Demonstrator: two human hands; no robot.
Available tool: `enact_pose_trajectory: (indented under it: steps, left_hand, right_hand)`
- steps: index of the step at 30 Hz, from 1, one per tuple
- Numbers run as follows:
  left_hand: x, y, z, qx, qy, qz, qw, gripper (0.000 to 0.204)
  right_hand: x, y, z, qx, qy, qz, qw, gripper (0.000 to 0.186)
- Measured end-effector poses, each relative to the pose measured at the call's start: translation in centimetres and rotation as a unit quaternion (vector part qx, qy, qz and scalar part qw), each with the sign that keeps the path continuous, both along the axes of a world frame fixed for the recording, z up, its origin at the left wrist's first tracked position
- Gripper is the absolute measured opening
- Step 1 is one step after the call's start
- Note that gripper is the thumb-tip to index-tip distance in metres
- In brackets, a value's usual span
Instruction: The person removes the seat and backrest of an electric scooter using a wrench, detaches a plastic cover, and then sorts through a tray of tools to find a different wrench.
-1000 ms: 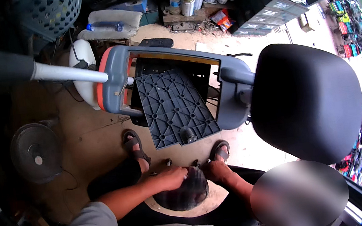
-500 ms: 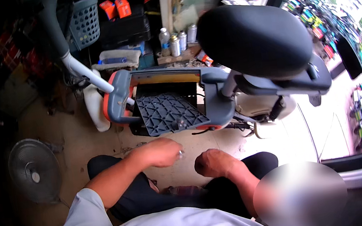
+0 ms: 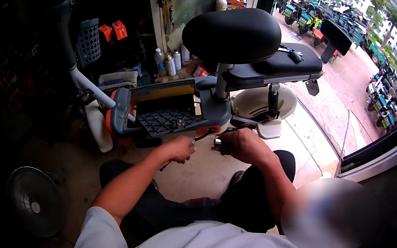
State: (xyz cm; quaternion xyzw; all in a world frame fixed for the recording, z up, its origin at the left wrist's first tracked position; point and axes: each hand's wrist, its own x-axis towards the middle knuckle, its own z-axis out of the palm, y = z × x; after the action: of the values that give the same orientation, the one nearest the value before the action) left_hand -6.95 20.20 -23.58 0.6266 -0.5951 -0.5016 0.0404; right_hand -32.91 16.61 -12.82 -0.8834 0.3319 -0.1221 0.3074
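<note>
An electric scooter (image 3: 125, 114) stands sideways in front of me, its floor compartment uncovered. A black ribbed panel (image 3: 165, 122) lies tilted across that opening. My left hand (image 3: 178, 150) is closed just below the scooter's near edge. Shiny metal shows at its fingers and a thin dark end pokes out underneath, so it grips a slim tool of a kind I cannot make out. To its right, my right hand (image 3: 245, 146) is closed around a short shiny metal cylinder (image 3: 217, 144), close to the scooter's pedal crank (image 3: 206, 134). The hands are apart.
A round fan (image 3: 35, 207) stands on the floor at left. Behind the scooter are a bottle (image 3: 160, 63), spray cans (image 3: 170, 65) and orange boxes (image 3: 119, 30). The black saddle (image 3: 232, 36) juts up at centre right. Outside the doorway, several scooters (image 3: 315, 18) are parked.
Both hands have moved forward, closer to the scooter's near side. The metal cylinder in my right hand now shows. The view has shifted, bringing more of the outdoors into sight.
</note>
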Motion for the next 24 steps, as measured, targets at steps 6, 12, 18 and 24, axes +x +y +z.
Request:
enact_pose_trajectory:
  steps: [6, 12, 18, 24]
  left_hand:
    - [-4.8, -0.4, -13.2, 0.067, -0.125, -0.130, 0.981, 0.025]
    - [-6.6, 0.1, -23.0, -0.112, -0.170, -0.172, 0.964, 0.023]
    - [-9.1, 2.3, -22.4, -0.107, -0.102, -0.061, 0.987, 0.026]
    - [-7.4, 2.9, -25.4, -0.077, -0.174, -0.123, 0.974, 0.021]
  right_hand:
    - [1.3, -1.4, 1.7, -0.085, -0.167, -0.028, 0.982, 0.018]
    - [3.6, -3.9, 3.2, 0.110, -0.292, -0.079, 0.947, 0.030]
    - [7.7, -9.9, -1.4, 0.469, -0.471, -0.121, 0.737, 0.034]
    - [13.7, -14.6, -3.9, 0.572, -0.650, -0.077, 0.494, 0.022]
